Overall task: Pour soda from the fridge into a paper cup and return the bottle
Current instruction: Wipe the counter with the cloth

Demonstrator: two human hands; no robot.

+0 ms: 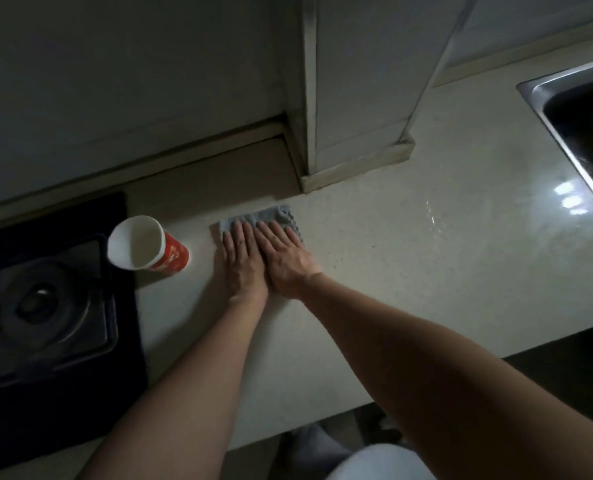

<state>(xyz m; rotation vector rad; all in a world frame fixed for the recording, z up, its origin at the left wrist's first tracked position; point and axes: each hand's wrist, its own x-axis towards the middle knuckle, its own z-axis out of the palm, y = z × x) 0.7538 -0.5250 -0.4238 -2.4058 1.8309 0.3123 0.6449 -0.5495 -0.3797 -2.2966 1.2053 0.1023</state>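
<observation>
A red paper cup [149, 249] with a white inside stands upright on the pale countertop [409, 271], at the edge of the stove, and looks empty. To its right lies a small grey-blue cloth [270, 214] flat on the counter. My left hand [243, 261] and my right hand [284, 259] lie side by side on the cloth, fingers straight and pressing down on it. No soda bottle or fridge is in view.
A black gas stove [45, 306] with a burner fills the left. A steel sink [579, 133] sits at the far right. A wall column [353, 98] juts onto the counter behind the cloth. A wet sheen shows on the counter near the sink.
</observation>
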